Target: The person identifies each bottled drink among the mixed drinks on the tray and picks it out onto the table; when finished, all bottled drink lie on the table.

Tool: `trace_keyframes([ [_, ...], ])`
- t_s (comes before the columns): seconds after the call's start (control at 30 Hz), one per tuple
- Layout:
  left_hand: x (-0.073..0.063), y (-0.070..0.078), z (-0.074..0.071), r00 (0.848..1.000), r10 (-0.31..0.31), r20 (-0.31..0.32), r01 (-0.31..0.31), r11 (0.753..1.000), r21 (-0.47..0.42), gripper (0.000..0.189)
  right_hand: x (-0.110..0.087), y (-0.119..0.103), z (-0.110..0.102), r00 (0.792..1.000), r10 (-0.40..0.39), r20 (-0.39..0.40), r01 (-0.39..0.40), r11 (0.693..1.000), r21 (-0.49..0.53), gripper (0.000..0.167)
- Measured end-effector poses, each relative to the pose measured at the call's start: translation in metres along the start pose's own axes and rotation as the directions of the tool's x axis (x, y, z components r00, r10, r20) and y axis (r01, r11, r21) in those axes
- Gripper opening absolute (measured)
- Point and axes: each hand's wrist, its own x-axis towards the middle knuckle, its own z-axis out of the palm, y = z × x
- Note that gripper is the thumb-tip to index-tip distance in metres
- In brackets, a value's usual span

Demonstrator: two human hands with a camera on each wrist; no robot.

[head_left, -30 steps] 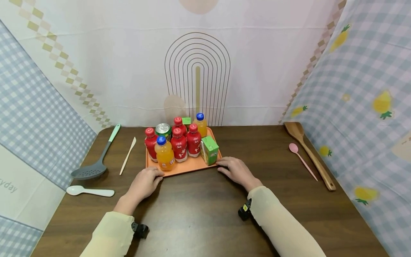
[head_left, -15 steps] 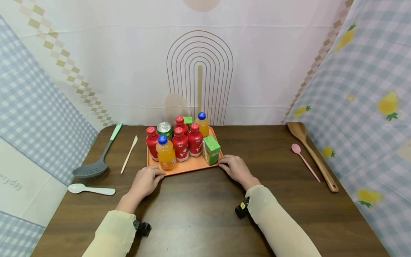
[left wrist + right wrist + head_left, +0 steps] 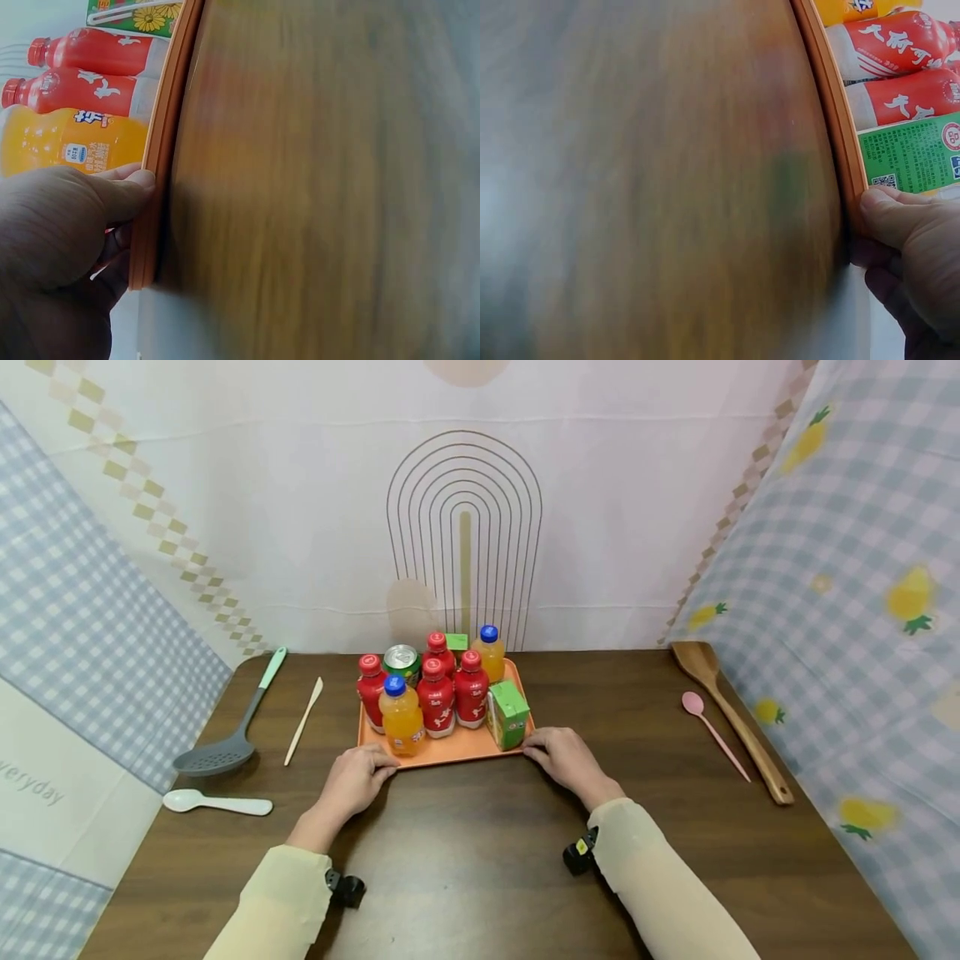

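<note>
An orange tray (image 3: 465, 753) bears the drinks at the back middle of the table. My left hand (image 3: 352, 781) grips its near left corner; in the left wrist view the thumb (image 3: 131, 191) lies against the rim, with fingers round the side. At the near right corner my right hand (image 3: 570, 760) holds the rim, its thumb (image 3: 881, 210) pressed on the edge. On the tray stand several red bottles (image 3: 437, 702), an orange juice bottle (image 3: 402, 722) in front, another juice bottle (image 3: 490, 656) behind, a green drink carton (image 3: 510, 718) and a can (image 3: 402, 662). A second carton (image 3: 457, 642) is mostly hidden.
A slotted turner (image 3: 221, 753), a wooden-coloured knife (image 3: 303, 722) and a white spoon (image 3: 217, 803) lie at the left. A pink spoon (image 3: 712, 731) and a wooden spatula (image 3: 731, 718) lie at the right. A cloth backdrop (image 3: 600, 527) rises behind the table.
The tray with its drinks has slid a little to the right over the last half second, both hands moving along with it. The utensils at the sides have stayed put.
</note>
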Motion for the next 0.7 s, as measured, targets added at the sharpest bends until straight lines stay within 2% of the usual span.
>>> trace_keyframes([
  [0.47, 0.018, 0.028, 0.022, 0.999, 0.021, 0.035, -0.02, 1.0, -0.015, 0.007, -0.033, 0.026, -0.017, 0.998, 0.058, -0.027, -0.057, 0.998, 0.023, 0.005],
  [0.7, 0.026, 0.044, 0.031, 0.997, 0.058, 0.048, -0.056, 0.998, -0.04, 0.006, -0.048, 0.043, -0.027, 0.995, 0.093, -0.033, -0.09, 0.992, 0.087, 0.006],
])
